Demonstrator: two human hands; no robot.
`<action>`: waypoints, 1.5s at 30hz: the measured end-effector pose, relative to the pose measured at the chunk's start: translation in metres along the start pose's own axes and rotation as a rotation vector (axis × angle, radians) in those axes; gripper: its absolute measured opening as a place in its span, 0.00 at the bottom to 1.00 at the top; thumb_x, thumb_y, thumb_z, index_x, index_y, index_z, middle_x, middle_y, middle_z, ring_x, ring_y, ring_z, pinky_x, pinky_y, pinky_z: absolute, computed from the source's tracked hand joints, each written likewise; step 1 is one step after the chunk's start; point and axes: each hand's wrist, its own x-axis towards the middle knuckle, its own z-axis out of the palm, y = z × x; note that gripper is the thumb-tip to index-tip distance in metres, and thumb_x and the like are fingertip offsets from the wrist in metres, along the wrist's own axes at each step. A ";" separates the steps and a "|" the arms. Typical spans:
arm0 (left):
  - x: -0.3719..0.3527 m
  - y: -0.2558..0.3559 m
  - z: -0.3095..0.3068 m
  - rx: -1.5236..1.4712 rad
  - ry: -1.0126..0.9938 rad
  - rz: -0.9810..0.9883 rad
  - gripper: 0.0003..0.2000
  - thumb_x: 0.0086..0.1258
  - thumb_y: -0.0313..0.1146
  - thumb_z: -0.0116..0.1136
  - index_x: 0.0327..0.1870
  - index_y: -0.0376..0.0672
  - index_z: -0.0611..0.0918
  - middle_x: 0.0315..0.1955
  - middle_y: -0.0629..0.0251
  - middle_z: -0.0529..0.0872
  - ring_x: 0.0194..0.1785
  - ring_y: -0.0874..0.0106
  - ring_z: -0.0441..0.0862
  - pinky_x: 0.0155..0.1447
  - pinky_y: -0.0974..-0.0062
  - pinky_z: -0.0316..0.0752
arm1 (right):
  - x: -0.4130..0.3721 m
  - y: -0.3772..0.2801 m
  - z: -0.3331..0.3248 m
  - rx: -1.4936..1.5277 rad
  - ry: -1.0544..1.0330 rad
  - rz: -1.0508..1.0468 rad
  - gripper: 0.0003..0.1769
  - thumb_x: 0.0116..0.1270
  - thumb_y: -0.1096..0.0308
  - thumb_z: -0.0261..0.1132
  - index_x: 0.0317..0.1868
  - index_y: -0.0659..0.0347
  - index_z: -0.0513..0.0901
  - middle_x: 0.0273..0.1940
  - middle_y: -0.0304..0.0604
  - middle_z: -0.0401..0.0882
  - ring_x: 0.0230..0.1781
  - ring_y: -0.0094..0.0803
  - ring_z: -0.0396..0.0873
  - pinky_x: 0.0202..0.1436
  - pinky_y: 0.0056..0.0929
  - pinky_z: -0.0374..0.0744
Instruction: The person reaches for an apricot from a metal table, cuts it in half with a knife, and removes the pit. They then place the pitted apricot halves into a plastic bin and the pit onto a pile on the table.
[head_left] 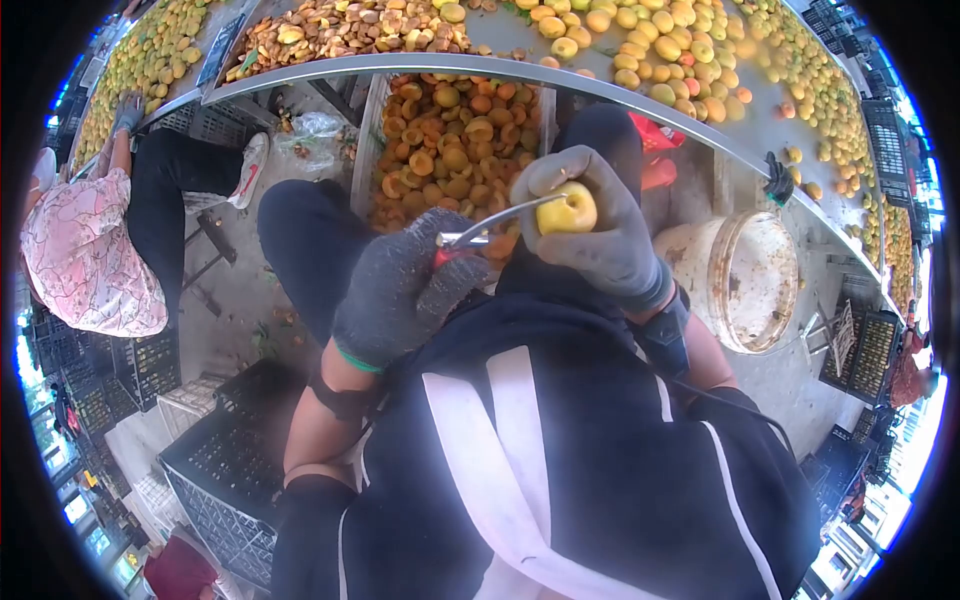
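My left hand [400, 285], in a dark grey glove with a green cuff, is closed around the red handle of a small curved knife [490, 224]. The thin blade reaches right and its tip meets a yellow apricot [568, 208]. Gripping that fruit is my right hand [610, 230], also gloved in grey, with fingers and thumb around its sides. A small hollow shows on the apricot's face near the blade. Below and beyond both hands, a crate of halved apricots [455, 150] stands between my knees.
A metal-edged table [430, 63] curves ahead, bearing whole apricots [660, 45] and a heap of brownish pieces [340, 35]. To the right lies a stained white bucket [745, 285]. A black crate [225, 460] is at lower left. Another person [95, 250] sits at left.
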 end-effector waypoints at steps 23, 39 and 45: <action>-0.013 -0.019 0.034 0.459 0.159 0.070 0.16 0.60 0.37 0.70 0.44 0.40 0.80 0.24 0.55 0.83 0.28 0.54 0.83 0.31 0.62 0.75 | -0.004 -0.002 0.032 0.153 0.019 -0.028 0.20 0.57 0.87 0.65 0.48 0.61 0.72 0.45 0.41 0.76 0.55 0.37 0.80 0.71 0.51 0.69; 0.004 -0.042 0.052 0.412 0.160 -0.020 0.20 0.66 0.37 0.61 0.53 0.34 0.74 0.28 0.50 0.84 0.33 0.50 0.83 0.36 0.55 0.77 | 0.011 0.013 0.034 0.253 0.131 0.073 0.22 0.66 0.81 0.63 0.60 0.64 0.70 0.56 0.48 0.79 0.62 0.38 0.76 0.67 0.36 0.73; 0.020 -0.036 0.035 0.381 0.121 -0.101 0.19 0.67 0.37 0.60 0.52 0.32 0.74 0.30 0.43 0.83 0.37 0.47 0.83 0.39 0.52 0.76 | 0.026 0.016 0.034 0.211 0.166 0.037 0.16 0.71 0.73 0.61 0.57 0.63 0.71 0.52 0.51 0.82 0.57 0.36 0.79 0.66 0.36 0.73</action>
